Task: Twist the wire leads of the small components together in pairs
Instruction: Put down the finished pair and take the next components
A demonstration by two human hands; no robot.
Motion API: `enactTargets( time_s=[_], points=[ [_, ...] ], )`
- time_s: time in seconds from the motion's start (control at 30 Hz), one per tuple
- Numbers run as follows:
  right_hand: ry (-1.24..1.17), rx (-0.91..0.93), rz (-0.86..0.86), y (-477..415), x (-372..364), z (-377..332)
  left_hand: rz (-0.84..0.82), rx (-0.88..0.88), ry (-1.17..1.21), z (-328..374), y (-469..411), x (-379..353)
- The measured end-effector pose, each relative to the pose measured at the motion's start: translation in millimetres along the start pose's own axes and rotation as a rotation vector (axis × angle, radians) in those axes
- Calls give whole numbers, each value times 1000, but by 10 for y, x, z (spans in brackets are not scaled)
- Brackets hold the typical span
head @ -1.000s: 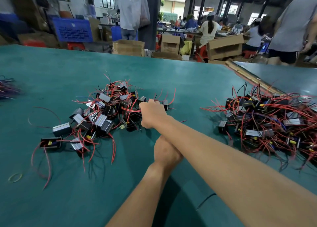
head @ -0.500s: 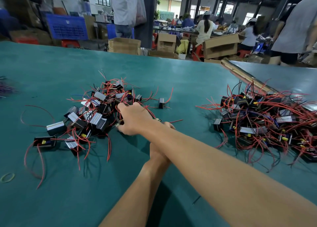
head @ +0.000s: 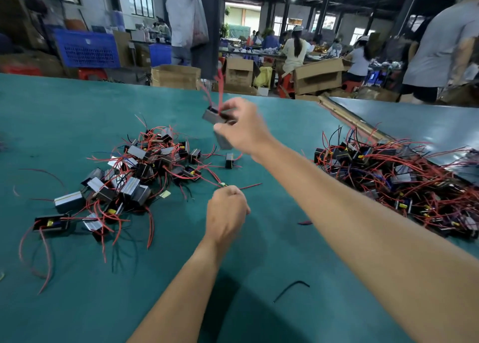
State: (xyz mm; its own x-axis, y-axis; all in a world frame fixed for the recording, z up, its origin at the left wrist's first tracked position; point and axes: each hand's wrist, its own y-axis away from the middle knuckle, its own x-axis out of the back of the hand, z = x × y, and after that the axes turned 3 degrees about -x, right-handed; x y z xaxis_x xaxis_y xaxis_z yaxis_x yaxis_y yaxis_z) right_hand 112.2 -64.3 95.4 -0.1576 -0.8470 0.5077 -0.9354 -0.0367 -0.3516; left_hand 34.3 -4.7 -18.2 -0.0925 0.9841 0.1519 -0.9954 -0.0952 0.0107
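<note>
On the table (head: 77, 303), one pile of components (head: 134, 176) lies left of centre and a second pile (head: 401, 184) at the right edge. Between them, upper centre, your right hand (head: 246, 127) holds a component (head: 213, 115) above the table. Lower in the frame is your left hand (head: 226, 213), a wire lead (head: 250, 186) at its knuckles. A lone component (head: 229, 160) sits between the hands. Cardboard boxes (head: 176, 76) stand behind the table's far edge.

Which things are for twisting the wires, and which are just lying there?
Job: component in right hand; red wire in left hand; left pile; right pile.
Lying about: black wire scrap; boxes; blue crate.
</note>
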Motion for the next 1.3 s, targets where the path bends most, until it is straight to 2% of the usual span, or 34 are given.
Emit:
enactTargets(
  time_s=[0.1, 0.17, 0.2, 0.27, 0.33, 0.4, 0.47, 0.6, 0.73, 0.83, 1.0, 1.17, 1.3],
  points=[
    [193, 56, 90, 191, 387, 113, 13, 97, 313, 76, -11, 37],
    [346, 51, 32, 464, 465, 299, -45, 145, 489, 120, -42, 76],
    [396, 49, -51, 626, 446, 407, -82, 153, 517, 126, -55, 75],
    [418, 52, -255, 895, 380, 594, -118, 147, 408, 108, -48, 26],
    [412, 67, -356, 988, 389, 722, -66, 121, 214, 54, -39, -19],
    [371, 60, -360, 994, 473, 809, 26, 82, 77, -5, -70, -30],
    [338, 63, -292, 1011, 554, 910, 83, 60, -22, -34, -119, -17],
    [285, 100, -299, 1120, 632, 1066, 50, 36, -261, -98, -152, -31],
    [7, 23, -304, 1140, 754, 1146, 75, -125, -454, -79, -96, -22],
    [-66, -62, -354, 1142, 840, 1194, 94, -219, -542, -56, -61, 4],
    [-177, -170, -269, 1093, 873, 1259, 33, -285, -636, -34, -37, -10],
    [-112, -221, -265, 1055, 801, 1346, -29, -311, -670, -13, -33, -20],
    [-2, -129, -193, 1051, 769, 1366, -11, -309, -617, -25, -45, 12]
  ],
)
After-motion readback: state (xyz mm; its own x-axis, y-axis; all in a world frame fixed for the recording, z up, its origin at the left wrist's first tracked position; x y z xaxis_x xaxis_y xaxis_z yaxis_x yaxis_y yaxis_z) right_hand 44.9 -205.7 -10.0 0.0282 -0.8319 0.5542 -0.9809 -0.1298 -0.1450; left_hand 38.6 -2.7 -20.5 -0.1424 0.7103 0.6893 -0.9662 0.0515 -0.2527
